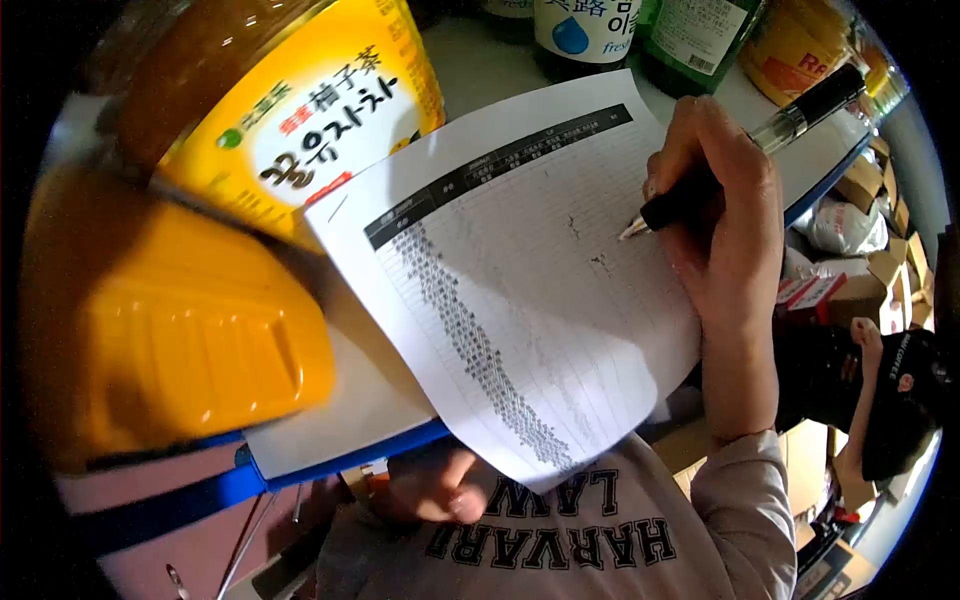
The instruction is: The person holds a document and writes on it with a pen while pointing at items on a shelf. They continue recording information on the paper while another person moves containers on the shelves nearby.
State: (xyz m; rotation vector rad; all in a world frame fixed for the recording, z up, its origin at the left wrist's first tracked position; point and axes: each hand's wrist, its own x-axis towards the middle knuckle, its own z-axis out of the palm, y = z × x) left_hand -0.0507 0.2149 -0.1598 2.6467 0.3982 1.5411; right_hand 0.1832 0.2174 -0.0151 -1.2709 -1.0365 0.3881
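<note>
My right hand [722,205] is closed around a black pen [672,208] with a clear barrel section. The pen's tip is at or just above a printed sheet of paper [530,270], near a few handwritten marks. The sheet has a black header row and a slanting column of small print. It lies partly on a white shelf [345,400] with a blue front edge, and its lower end curves out over that edge. Below the edge, my left hand [435,488] is near the sheet's lower left side. It is dark and blurred, with most fingers hidden.
A jar with a yellow label [335,125] stands behind the paper, with an orange plastic container [200,330] at the left. Green bottles [700,40] line the back. To the right, a person in black [900,400] is near cardboard boxes [868,290].
</note>
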